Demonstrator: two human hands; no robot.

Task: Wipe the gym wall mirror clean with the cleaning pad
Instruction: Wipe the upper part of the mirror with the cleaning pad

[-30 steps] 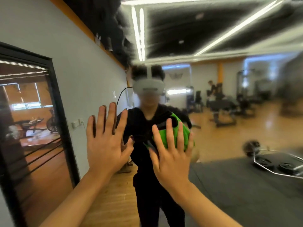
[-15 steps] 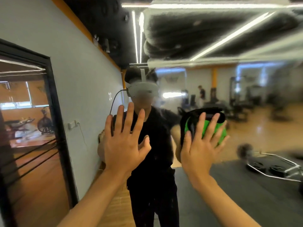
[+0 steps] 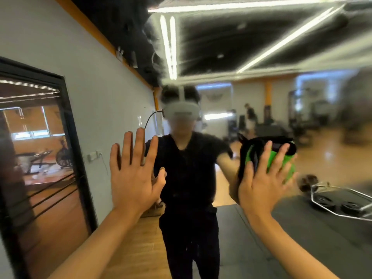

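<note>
The gym wall mirror (image 3: pixel 261 57) fills the view and reflects a person in black with a headset. My right hand (image 3: pixel 261 184) presses the green cleaning pad (image 3: pixel 285 166), which has a black strap, flat against the glass at centre right, fingers spread straight over it. My left hand (image 3: pixel 132 174) is raised with its open palm toward the glass at centre left, fingers straight and spread; whether it touches the mirror I cannot tell. The upper glass looks streaked and smeared.
A grey wall (image 3: pixel 96 97) with a black-framed panel (image 3: pixel 70 137) runs along the left. The reflection holds a wooden floor, a dark mat, a barbell with plates (image 3: pixel 332 200) at the right, and gym machines with people far back.
My right hand has slid the pad rightward and slightly up across the glass over the last second. My left hand has shifted right and a little higher too.
</note>
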